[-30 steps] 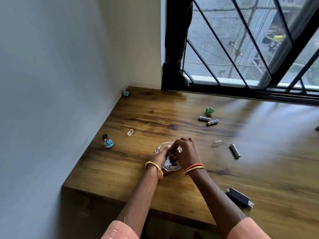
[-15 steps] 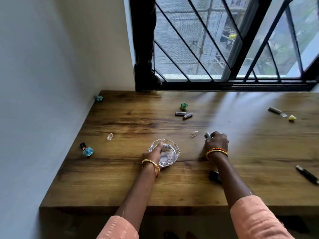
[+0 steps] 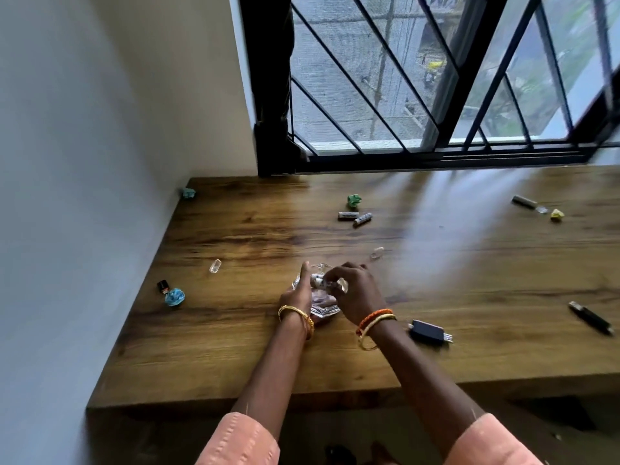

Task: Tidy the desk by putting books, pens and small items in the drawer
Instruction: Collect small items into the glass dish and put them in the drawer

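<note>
A clear glass dish (image 3: 323, 312) sits on the wooden desk (image 3: 469, 280), mostly hidden by my hands. My left hand (image 3: 300, 292) grips the dish's left rim, thumb up. Over the dish, my right hand (image 3: 355, 293) is closed on a small white battery (image 3: 317, 281). Two more batteries (image 3: 355, 217) lie farther back beside a green paper ball (image 3: 354, 200). A clear cap (image 3: 377, 253) lies just behind my right hand, and another clear cap (image 3: 215, 266) lies to the left.
A black adapter (image 3: 429, 331) lies right of my right wrist, a black pen (image 3: 590, 317) at far right. A blue paper ball (image 3: 174, 296) and small black item (image 3: 163, 286) lie near the left wall. A battery (image 3: 523, 202) and yellow scrap (image 3: 557, 215) are back right. Window bars behind.
My right hand reached right to a battery on the desk, closed on it, and has come back over the dish. My left hand has stayed on the dish.
</note>
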